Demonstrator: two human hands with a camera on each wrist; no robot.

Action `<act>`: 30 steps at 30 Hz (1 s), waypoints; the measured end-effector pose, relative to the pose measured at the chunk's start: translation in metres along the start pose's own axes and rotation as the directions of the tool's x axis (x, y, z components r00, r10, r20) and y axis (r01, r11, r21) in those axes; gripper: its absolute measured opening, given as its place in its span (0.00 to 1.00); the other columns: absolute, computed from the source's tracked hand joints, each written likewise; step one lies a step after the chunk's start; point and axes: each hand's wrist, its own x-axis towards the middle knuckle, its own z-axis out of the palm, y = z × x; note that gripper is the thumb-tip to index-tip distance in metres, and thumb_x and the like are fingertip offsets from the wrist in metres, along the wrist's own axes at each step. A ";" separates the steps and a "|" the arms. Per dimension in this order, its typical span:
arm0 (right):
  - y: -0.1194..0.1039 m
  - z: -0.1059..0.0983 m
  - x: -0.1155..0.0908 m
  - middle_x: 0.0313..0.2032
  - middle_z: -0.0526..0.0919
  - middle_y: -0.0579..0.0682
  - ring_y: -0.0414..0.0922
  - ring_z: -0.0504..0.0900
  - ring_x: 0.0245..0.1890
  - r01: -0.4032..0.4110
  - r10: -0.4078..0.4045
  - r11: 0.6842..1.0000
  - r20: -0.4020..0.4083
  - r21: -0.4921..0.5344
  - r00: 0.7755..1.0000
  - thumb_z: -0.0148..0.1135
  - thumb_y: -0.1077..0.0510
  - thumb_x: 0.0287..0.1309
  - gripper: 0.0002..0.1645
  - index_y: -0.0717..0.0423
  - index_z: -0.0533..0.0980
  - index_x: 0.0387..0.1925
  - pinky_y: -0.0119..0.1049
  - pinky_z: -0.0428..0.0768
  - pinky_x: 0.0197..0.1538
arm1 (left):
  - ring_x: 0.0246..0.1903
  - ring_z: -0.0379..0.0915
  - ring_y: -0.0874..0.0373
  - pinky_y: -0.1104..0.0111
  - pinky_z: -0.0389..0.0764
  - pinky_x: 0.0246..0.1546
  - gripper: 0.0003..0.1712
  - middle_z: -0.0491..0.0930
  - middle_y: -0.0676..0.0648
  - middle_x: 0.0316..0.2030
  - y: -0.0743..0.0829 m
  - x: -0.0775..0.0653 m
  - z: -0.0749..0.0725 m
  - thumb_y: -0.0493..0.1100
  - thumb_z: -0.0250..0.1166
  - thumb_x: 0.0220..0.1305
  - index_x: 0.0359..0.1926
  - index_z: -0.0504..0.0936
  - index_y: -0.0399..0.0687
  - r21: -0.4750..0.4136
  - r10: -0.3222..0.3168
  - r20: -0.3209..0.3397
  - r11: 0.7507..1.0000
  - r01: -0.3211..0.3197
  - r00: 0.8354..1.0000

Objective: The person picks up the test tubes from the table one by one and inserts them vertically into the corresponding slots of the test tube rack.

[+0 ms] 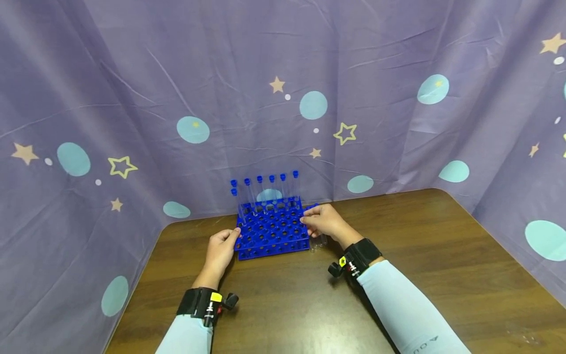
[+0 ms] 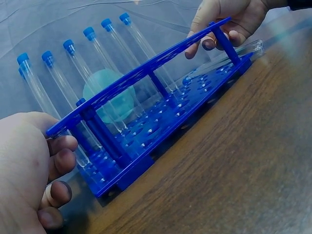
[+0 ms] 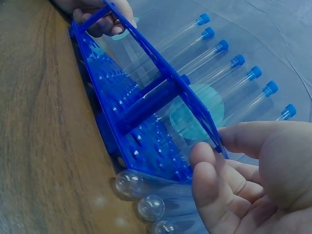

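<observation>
A blue test tube rack (image 1: 269, 241) stands on the table near the curtain. Several clear test tubes (image 2: 105, 53) with blue caps stand upright in its back row and back left corner. My left hand (image 1: 221, 250) grips the left end of the rack's top plate, thumb above and fingers beneath. At the right end, my right hand (image 1: 327, 220) pinches the edge of the same plate between thumb and fingers. Beside that end, under my right hand, loose clear tubes (image 3: 151, 208) lie on the table, their rounded bottoms toward me. My right hand partly hides them in the head view.
The brown wooden table (image 1: 283, 300) has rounded far corners. A purple curtain (image 1: 247, 98) with stars and dots hangs close behind the rack and along both sides. A faint clear object (image 1: 523, 337), too indistinct to name, lies at the table's near right.
</observation>
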 end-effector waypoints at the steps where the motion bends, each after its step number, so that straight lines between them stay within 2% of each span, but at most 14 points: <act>1: 0.000 -0.001 0.000 0.33 0.92 0.58 0.43 0.86 0.20 0.003 -0.003 1.000 0.001 -0.005 1.000 0.74 0.59 0.66 0.19 0.67 0.85 0.54 0.35 0.87 0.24 | 0.36 0.72 0.46 0.55 0.73 0.43 0.26 0.75 0.46 0.27 0.000 0.000 0.000 0.59 0.66 0.76 0.33 0.90 0.40 0.001 0.000 0.000 1.000 0.000 1.000; 5: -0.004 -0.003 -0.001 0.30 0.91 0.58 0.43 0.86 0.20 0.023 -0.023 0.999 0.013 -0.025 1.000 0.72 0.59 0.68 0.18 0.67 0.85 0.53 0.35 0.87 0.24 | 0.36 0.72 0.47 0.56 0.73 0.42 0.25 0.76 0.46 0.27 0.000 0.000 0.001 0.58 0.66 0.76 0.33 0.90 0.41 0.017 -0.008 -0.005 1.000 0.009 1.000; 9: -0.010 -0.012 -0.004 0.29 0.91 0.57 0.44 0.86 0.20 0.057 -0.058 0.996 -0.011 -0.064 0.998 0.70 0.59 0.70 0.16 0.67 0.85 0.52 0.37 0.88 0.25 | 0.36 0.72 0.47 0.56 0.73 0.43 0.24 0.76 0.47 0.27 0.000 0.001 0.001 0.57 0.66 0.76 0.34 0.91 0.41 0.018 -0.002 0.002 1.000 0.002 1.000; 15: -0.016 -0.038 -0.005 0.36 0.92 0.65 0.45 0.89 0.23 0.066 -0.074 0.990 -0.060 -0.127 0.995 0.68 0.58 0.72 0.20 0.68 0.83 0.57 0.43 0.91 0.31 | 0.38 0.72 0.47 0.56 0.72 0.45 0.24 0.76 0.48 0.28 -0.002 0.003 0.001 0.56 0.66 0.77 0.36 0.92 0.40 0.001 0.003 0.004 1.000 -0.003 1.000; 21: -0.012 -0.061 -0.004 0.40 0.91 0.68 0.46 0.89 0.26 0.043 -0.060 0.989 -0.116 -0.143 0.991 0.65 0.58 0.73 0.22 0.70 0.81 0.61 0.43 0.91 0.33 | 0.40 0.73 0.47 0.57 0.73 0.47 0.25 0.77 0.47 0.28 -0.003 0.002 0.001 0.57 0.65 0.77 0.37 0.92 0.39 -0.001 -0.006 0.009 1.000 0.006 1.000; 25: -0.008 -0.065 -0.003 0.41 0.91 0.69 0.46 0.89 0.27 0.030 -0.055 0.982 -0.130 -0.189 0.990 0.65 0.59 0.73 0.20 0.69 0.82 0.58 0.41 0.90 0.31 | 0.40 0.73 0.47 0.56 0.73 0.47 0.25 0.79 0.45 0.31 -0.002 0.001 0.001 0.58 0.66 0.76 0.37 0.92 0.39 -0.005 -0.011 0.006 1.000 0.011 1.000; 30: -0.002 -0.060 -0.002 0.41 0.91 0.67 0.48 0.90 0.28 0.001 -0.039 0.960 -0.131 -0.278 0.991 0.67 0.58 0.71 0.19 0.67 0.82 0.56 0.39 0.90 0.29 | 0.42 0.74 0.46 0.55 0.73 0.50 0.24 0.81 0.42 0.34 -0.001 0.001 0.001 0.56 0.66 0.76 0.38 0.92 0.39 -0.001 -0.007 0.008 1.000 0.007 1.000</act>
